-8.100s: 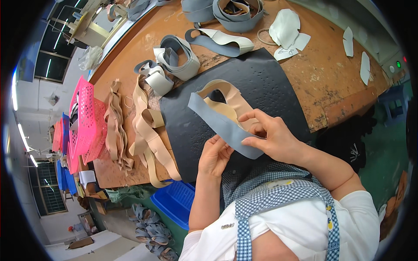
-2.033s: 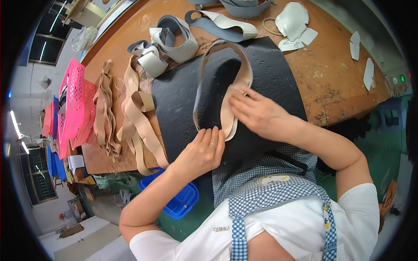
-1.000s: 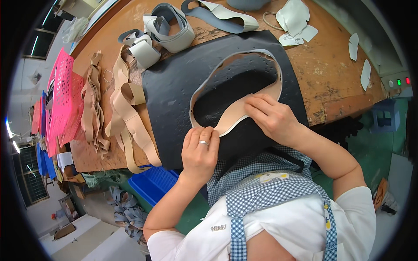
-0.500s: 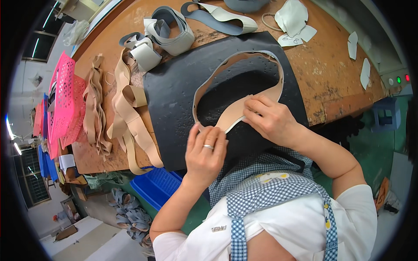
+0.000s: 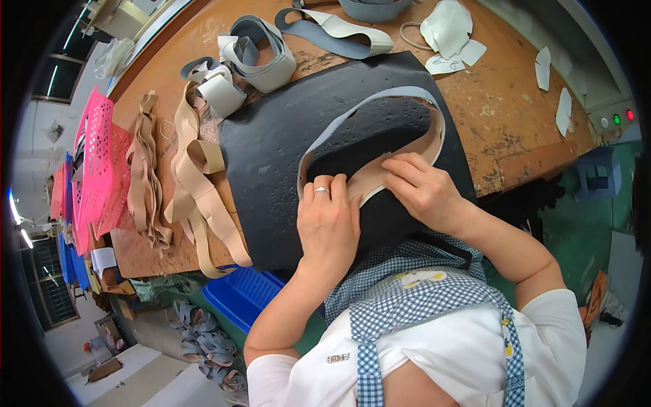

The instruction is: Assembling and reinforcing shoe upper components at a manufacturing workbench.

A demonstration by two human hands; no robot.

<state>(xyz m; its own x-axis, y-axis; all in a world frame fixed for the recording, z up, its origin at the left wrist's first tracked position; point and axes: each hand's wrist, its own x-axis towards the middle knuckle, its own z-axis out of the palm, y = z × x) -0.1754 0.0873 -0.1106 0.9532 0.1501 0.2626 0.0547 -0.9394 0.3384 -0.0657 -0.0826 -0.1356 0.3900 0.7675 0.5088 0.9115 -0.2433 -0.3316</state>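
Observation:
A closed loop of wide strip (image 5: pixel 371 178), beige inside and grey-blue outside, stands on a black mat (image 5: pixel 268 176). My left hand (image 5: pixel 329 220), with a ring on one finger, grips the near wall at its left part. Its fingers reach over the upper edge and the thumb lies along the lower part. A little to the right, my right hand (image 5: pixel 426 193) pinches the same near wall, fingertips pressed on the beige face. The far side of the loop curves up behind both hands, untouched. The fingers hide part of the near edge.
Beige strips (image 5: pixel 198 173) and a bunched brown strip bundle (image 5: pixel 146 173) lie left of the mat. Grey-and-white rolled strips (image 5: pixel 264 57) sit behind it. A pink basket (image 5: pixel 98 166) stands at the table's left edge. White cut pieces (image 5: pixel 447 34) lie far right; a blue crate (image 5: pixel 241 295) is below.
My left hand has moved up and slightly right, its fingers now over the strip's edge. The near wall stands more upright, and the far side has tipped to show its grey outer face.

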